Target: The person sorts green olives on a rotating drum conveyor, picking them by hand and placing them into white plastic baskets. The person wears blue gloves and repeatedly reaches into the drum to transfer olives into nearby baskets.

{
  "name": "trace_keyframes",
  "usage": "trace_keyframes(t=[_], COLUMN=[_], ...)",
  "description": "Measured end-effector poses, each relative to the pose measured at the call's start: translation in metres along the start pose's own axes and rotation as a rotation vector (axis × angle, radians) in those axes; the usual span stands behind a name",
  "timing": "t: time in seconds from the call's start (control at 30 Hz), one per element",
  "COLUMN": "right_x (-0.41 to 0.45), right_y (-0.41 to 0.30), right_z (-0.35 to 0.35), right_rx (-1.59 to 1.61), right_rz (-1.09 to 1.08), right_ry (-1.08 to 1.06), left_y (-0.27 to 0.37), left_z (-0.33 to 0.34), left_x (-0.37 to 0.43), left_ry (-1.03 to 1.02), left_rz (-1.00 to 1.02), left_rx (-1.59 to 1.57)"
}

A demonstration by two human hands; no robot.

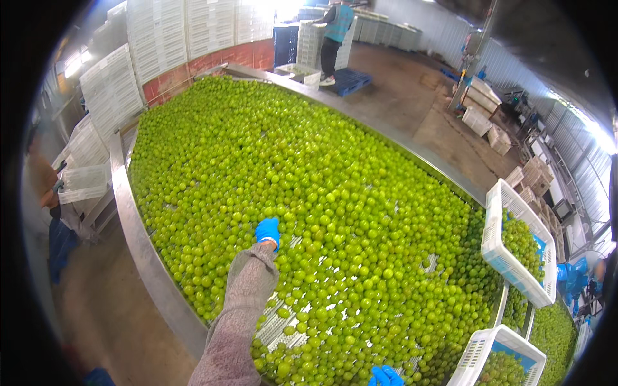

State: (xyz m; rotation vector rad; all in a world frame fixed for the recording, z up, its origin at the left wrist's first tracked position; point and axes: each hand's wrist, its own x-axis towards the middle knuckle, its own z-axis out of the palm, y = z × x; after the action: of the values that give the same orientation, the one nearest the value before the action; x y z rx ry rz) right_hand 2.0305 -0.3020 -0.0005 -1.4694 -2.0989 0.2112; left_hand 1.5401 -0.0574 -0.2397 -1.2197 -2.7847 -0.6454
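Note:
A wide layer of round green fruits covers a metal-framed sorting table, with a perforated white surface showing through in gaps. My left hand, in a blue glove under a fuzzy grey-mauve sleeve, is among the fruits near the middle; its fingers look curled, and whether they hold a fruit is hidden. At the bottom edge only the blue-gloved fingers of my right hand show, over the fruits, the rest cut off by the picture's rim.
White plastic crates with green fruits stand at the table's right end. The metal rim borders the left. Crate stacks rise behind. A person in a blue vest stands beyond; another at far left holds a crate; a blue-clad person is at right.

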Motion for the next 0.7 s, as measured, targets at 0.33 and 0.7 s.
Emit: trace_keyframes(t=[0.33,0.7], right_x=[0.013,0.011], right_y=[0.006,0.023], right_z=[-0.002,0.058], right_rx=[0.026,0.578], right_rz=[-0.119,0.364], right_ry=[-0.042,0.02], left_y=[0.003,0.176], left_z=[-0.028,-0.15], left_x=[-0.051,-0.376], left_ry=[0.204,-0.437], left_rz=[-0.112,0.624], left_rx=[-0.533,-0.891])
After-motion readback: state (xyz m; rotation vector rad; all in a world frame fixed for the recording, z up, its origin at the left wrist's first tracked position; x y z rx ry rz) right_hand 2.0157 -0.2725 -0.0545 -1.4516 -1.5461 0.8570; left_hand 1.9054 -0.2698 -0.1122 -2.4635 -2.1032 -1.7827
